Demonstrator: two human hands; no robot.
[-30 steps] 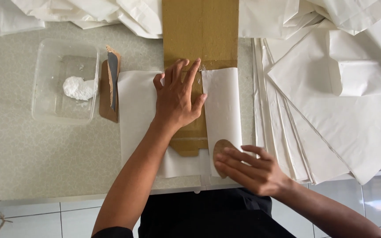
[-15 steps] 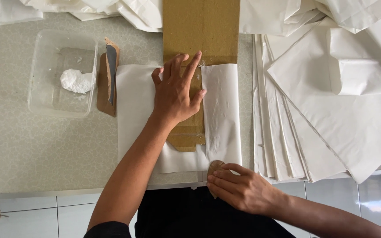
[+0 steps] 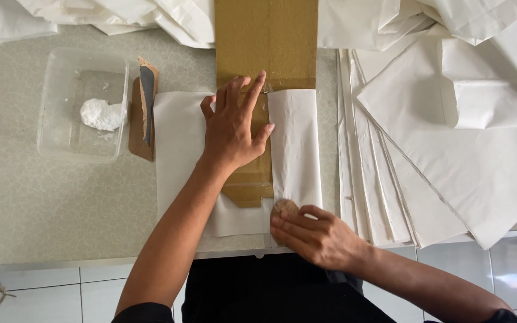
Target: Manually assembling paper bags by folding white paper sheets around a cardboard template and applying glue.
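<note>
Left hand (image 3: 231, 125) stays flat, fingers spread, pinning the cardboard strip (image 3: 264, 42) onto the white paper sheet (image 3: 178, 143). Right hand (image 3: 312, 233), curled around a small brown pad (image 3: 283, 207), has moved back up to the folded flap's (image 3: 294, 143) near end.

The right hand (image 3: 315, 236) (round tan pad (image 3: 283, 209) in its grip) has slid back up from the bench edge onto the folded white paper flap's (image 3: 295, 146) lower end.

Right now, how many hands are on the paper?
2: the left hand lies flat on the cardboard strip; the right hand presses a small round brown pad at the white paper's near end.
</note>
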